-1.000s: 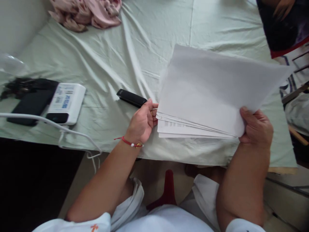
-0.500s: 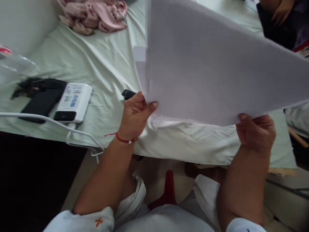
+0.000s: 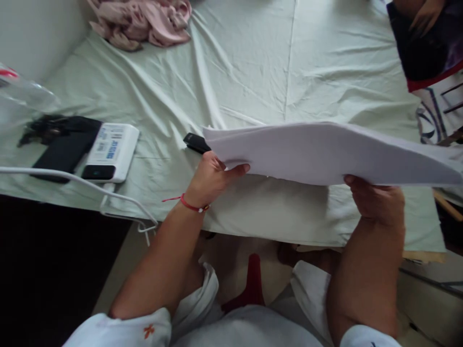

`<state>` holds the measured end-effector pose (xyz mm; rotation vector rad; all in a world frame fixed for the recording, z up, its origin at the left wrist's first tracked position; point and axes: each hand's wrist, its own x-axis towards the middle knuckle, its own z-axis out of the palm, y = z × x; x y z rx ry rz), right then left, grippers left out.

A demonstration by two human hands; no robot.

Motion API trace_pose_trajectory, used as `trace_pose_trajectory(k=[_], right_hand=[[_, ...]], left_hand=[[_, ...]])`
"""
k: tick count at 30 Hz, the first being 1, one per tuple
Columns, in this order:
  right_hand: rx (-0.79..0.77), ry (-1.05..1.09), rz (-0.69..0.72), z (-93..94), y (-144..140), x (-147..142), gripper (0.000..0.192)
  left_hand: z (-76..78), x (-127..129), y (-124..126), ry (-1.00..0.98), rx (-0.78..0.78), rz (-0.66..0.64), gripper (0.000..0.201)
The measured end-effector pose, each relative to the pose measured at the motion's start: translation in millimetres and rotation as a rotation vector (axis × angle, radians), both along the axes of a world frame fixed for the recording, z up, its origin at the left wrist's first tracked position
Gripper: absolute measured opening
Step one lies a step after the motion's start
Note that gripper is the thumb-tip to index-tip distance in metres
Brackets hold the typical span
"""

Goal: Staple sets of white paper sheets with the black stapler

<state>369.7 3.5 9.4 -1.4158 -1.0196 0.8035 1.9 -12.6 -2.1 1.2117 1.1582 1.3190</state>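
A stack of white paper sheets (image 3: 300,152) is held up above the bed-like surface, seen nearly edge-on and bowed along its length. My left hand (image 3: 213,178) grips its near left part, thumb on top and fingers beneath. Toward the right, my right hand (image 3: 378,197) pinches the near edge in the same way, its fingers mostly hidden under the sheets. A black stapler-like object (image 3: 195,142) lies just beyond my left hand, partly covered by the paper's left end.
Pale green cloth (image 3: 249,72) covers the surface. On the left are a white power bank (image 3: 112,149) with a cable (image 3: 68,176), a black flat object (image 3: 58,154) and a clear plastic bag (image 3: 25,96). Pink fabric (image 3: 141,21) lies behind. Another person's hand (image 3: 428,17) shows top right.
The paper stack has tipped down from a raised, face-on position to nearly flat, uncovering the cloth behind it. Both hands keep their hold, the right shifting slightly left.
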Motion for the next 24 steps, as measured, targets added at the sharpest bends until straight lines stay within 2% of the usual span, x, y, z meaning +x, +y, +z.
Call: trace_pose_trajectory(k=[3, 6, 9, 13, 15, 18, 21, 24], right_hand=[[0.042, 0.115, 0.048, 3.8, 0.6, -4.2, 0.048], [0.033, 0.045, 0.026, 1.2, -1.4, 0.6, 0.048], [-0.055, -0.076, -0.022, -5.3, -5.4, 6.4, 0.049], [-0.080, -0.040, 0.035, -5.1, -9.9, 1.8, 0.055], [-0.058, 0.011, 0.041, -1.3, -11.0, -2.0, 0.059], [-0.091, 0.020, 0.044, 1.4, -10.8, -2.9, 0.068], [-0.162, -0.049, 0.067, -3.6, -9.1, 1.1, 0.070], [-0.098, -0.099, 0.022, -11.8, -8.6, 6.1, 0.065]], left_hand=[[-2.1, -1.1, 0.8, -0.028, 0.011, 0.013, 0.031], [1.0, -5.6, 1.0, 0.006, 0.007, -0.032, 0.035], [10.7, -7.0, 0.3, 0.144, -0.047, -0.090, 0.043], [19.3, -3.3, -3.1, 0.229, -0.126, -0.208, 0.036], [18.3, -2.8, -3.9, 0.211, -0.126, -0.267, 0.035], [11.3, -4.0, -1.6, 0.126, -0.150, -0.262, 0.038], [3.5, -4.2, 1.2, 0.130, -0.192, -0.245, 0.039], [2.1, -3.1, 0.1, 0.164, -0.161, -0.241, 0.038]])
